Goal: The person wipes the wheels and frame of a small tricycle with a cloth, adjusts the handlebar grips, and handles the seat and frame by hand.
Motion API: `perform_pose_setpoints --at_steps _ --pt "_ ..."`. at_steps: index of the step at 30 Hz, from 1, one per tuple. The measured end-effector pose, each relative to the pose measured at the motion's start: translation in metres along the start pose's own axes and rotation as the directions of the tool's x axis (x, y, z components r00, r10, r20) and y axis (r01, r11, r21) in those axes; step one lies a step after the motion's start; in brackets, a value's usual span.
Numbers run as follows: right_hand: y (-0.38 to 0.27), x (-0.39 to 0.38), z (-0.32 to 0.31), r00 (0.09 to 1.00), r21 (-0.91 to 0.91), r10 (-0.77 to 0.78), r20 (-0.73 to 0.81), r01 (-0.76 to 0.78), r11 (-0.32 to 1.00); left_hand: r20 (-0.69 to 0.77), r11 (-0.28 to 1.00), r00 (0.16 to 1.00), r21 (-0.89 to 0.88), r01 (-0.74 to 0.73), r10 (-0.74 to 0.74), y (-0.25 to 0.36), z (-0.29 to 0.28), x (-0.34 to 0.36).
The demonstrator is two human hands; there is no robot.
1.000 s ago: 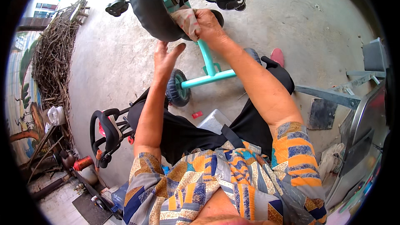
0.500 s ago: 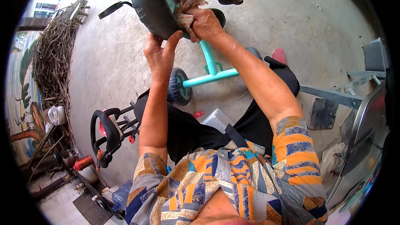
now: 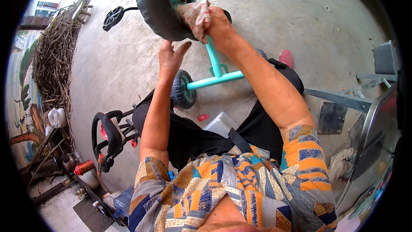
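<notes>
A turquoise tricycle frame (image 3: 227, 76) stands before me, its black front wheel (image 3: 156, 10) uppermost between two pedals (image 3: 113, 17). My right hand (image 3: 221, 28) grips a crumpled pale cloth with red marks (image 3: 198, 19) against the wheel's turquoise hub area. My left hand (image 3: 171, 53) is just below the tyre, fingertips at its underside and thumb spread apart. A smaller rear wheel (image 3: 183, 89) is below on the left; another is mostly hidden behind my right arm.
A black padded seat assembly (image 3: 113, 137) lies left, near a red cylinder (image 3: 84, 167) and a brushwood pile (image 3: 53, 64). Right are a metal frame (image 3: 337, 96), grey bin (image 3: 384, 58) and dark plate (image 3: 330, 116). A pale block (image 3: 221, 124) sits between my legs.
My left hand has lifted up to the tyre, gripped it, then loosened and dropped slightly. My right hand works the cloth about the hub. The pedals have changed angle.
</notes>
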State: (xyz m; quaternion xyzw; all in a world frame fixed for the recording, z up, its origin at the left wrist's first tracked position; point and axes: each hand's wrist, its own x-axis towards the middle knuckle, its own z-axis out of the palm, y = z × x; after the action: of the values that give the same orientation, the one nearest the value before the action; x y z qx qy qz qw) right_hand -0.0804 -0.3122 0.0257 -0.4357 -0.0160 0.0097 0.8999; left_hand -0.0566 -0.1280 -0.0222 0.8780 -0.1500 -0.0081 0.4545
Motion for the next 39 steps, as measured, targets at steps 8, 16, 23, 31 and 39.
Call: perform_pose_setpoints --at_steps 8,16,23,31,39 --pt "0.033 0.021 -0.022 0.950 -0.626 -0.312 -0.002 0.242 0.741 -0.100 0.858 0.995 -0.508 -0.070 0.022 0.057 -0.026 -0.016" --pt "0.024 0.015 -0.009 0.964 -0.750 -0.261 -0.045 0.140 0.647 -0.309 0.927 0.941 -0.294 -0.231 0.137 0.053 -0.007 -0.013" --pt "0.007 0.000 0.014 0.977 -0.452 -0.204 -0.058 0.157 0.878 -0.274 0.918 0.947 -0.307 -0.250 0.167 0.023 0.000 -0.010" --pt "-0.021 -0.011 0.032 0.984 -0.040 0.085 -0.159 -0.093 0.995 -0.161 0.946 0.987 -0.321 -0.038 -0.015 -0.010 0.014 -0.004" --pt "0.037 0.027 -0.011 0.952 -0.543 -0.306 0.006 0.260 0.798 -0.534 0.841 0.838 -0.401 -0.364 0.108 0.045 -0.014 -0.011"
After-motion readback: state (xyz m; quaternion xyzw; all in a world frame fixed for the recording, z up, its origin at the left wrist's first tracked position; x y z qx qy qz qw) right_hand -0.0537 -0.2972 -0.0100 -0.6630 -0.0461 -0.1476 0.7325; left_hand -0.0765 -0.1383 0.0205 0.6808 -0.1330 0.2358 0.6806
